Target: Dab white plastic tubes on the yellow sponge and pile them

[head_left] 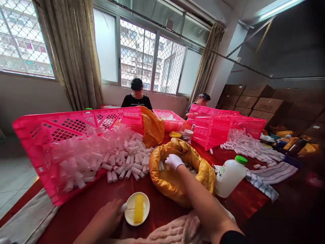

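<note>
My right hand (pixel 174 162), in a white glove, reaches into a yellow sack (pixel 162 184) with a rolled-down rim; white tubes lie inside, and its fingertips are too small to make out. My left hand (pixel 113 211) is bare and blurred, with a small white piece (pixel 124 207) at its fingertips, beside a white bowl (pixel 130 217). A yellow block (pixel 138 208) lies across that bowl. Many short white tubes (pixel 134 166) spill from a tipped pink crate (pixel 50 183) left of the sack.
A white bottle (pixel 230 178) with a green lid leans right of the sack. Farther right are a striped towel (pixel 276 172), more tubes (pixel 251 145) and pink crates (pixel 200 130). A pink towel (pixel 175 230) lies in front. Two people sit beyond the table; cartons (pixel 269 105) stand behind.
</note>
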The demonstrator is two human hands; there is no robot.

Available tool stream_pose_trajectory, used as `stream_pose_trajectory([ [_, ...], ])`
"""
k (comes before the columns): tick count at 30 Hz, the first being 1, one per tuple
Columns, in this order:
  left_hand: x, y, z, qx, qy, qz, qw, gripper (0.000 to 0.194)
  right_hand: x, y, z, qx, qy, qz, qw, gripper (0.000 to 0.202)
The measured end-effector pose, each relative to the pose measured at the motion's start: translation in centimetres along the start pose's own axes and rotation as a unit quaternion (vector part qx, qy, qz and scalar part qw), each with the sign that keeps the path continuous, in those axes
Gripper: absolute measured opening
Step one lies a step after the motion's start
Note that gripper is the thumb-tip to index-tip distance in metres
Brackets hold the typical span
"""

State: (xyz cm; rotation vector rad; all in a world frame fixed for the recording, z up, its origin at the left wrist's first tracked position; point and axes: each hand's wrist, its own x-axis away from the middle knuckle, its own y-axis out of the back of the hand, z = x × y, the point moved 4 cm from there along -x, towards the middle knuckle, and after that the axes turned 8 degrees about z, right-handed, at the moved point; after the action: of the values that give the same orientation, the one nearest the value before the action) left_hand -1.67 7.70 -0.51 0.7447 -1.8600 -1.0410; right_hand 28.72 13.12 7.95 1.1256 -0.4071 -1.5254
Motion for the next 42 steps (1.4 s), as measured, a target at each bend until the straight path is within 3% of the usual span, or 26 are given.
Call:
stream_pose_trajectory([
  [5, -0.3, -0.6, 0.7, 0.065, 0.017, -0.012, 0.998, 0.034, 4.3, -5.8, 1.9, -0.173, -0.058, 0.161, 0.970, 0.036],
  [7, -0.5, -0.7, 0.8, 0.065, 0.016, -0.024, 0.997, 0.033, 6.8, -8.6, 3.1, -0.215, -0.049, 0.163, 0.962, 0.037],
  [9, -0.5, -0.9, 0.7, 0.063, 0.007, -0.034, 0.997, 0.033, 8.6, -10.9, 4.1, -0.188, -0.020, 0.144, 0.971, 0.035],
  [12, -0.3, -0.9, 0.5, 0.057, 0.003, -0.040, 0.998, 0.033, 9.8, -12.7, 4.9, -0.125, 0.031, 0.144, 0.981, 0.031],
  [17, 0.2, -0.4, 0.0, 0.040, 0.015, -0.043, 0.998, 0.031, 10.3, -11.3, 6.0, -0.085, 0.178, 0.185, 0.963, 0.021],
  [22, 0.3, -0.4, -0.1, 0.038, 0.012, -0.051, 0.998, 0.033, 10.6, -10.5, 5.9, -0.038, 0.172, 0.149, 0.973, 0.026],
  [27, 0.2, -0.7, 0.0, 0.039, 0.012, -0.056, 0.998, 0.030, 11.6, -10.4, 6.9, -0.017, 0.262, 0.173, 0.949, 0.031],
  [32, 0.0, -0.9, 0.2, 0.033, 0.020, -0.060, 0.997, 0.032, 11.6, -10.1, 7.0, 0.005, 0.214, 0.148, 0.966, 0.025],
  [37, 0.1, -1.0, 0.2, 0.022, 0.028, -0.065, 0.997, 0.033, 12.8, -10.1, 7.7, 0.061, 0.303, 0.143, 0.940, 0.028],
  [42, 0.1, -0.8, 0.1, 0.021, 0.043, -0.043, 0.998, 0.035, 14.4, -9.4, 9.4, 0.039, 0.384, 0.162, 0.908, 0.026],
])
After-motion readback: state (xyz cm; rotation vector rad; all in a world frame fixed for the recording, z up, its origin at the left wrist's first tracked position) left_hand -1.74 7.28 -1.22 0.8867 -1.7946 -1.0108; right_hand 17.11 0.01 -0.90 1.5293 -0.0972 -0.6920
